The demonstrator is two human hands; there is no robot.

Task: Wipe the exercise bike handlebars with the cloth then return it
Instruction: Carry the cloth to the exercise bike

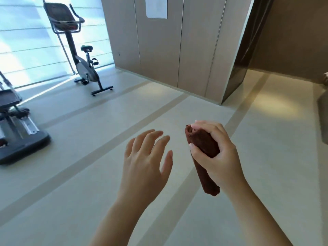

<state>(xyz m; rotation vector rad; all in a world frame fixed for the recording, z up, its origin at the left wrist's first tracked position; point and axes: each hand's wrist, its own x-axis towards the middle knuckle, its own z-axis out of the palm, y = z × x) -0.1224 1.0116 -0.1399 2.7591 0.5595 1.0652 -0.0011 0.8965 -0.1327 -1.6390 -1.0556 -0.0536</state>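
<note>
While my right hand (215, 153) is gripping a rolled brown cloth (204, 158) at lower centre-right of the frame, my left hand (147, 158) is hovering beside it, fingers relaxed. An exercise bike (78, 50) is standing upper left, well apart.

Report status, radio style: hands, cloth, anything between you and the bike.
Right hand grips rolled brown terry cloth. Left hand open, empty. Grey-and-black upright exercise bike far left by window, untouched. Nothing on pale floor between.

Person's left hand (145, 162) and right hand (219, 158) both bare; forearms (115, 217) bare to frame's lower edge. Fingernails (191, 145) short, plain.
</note>
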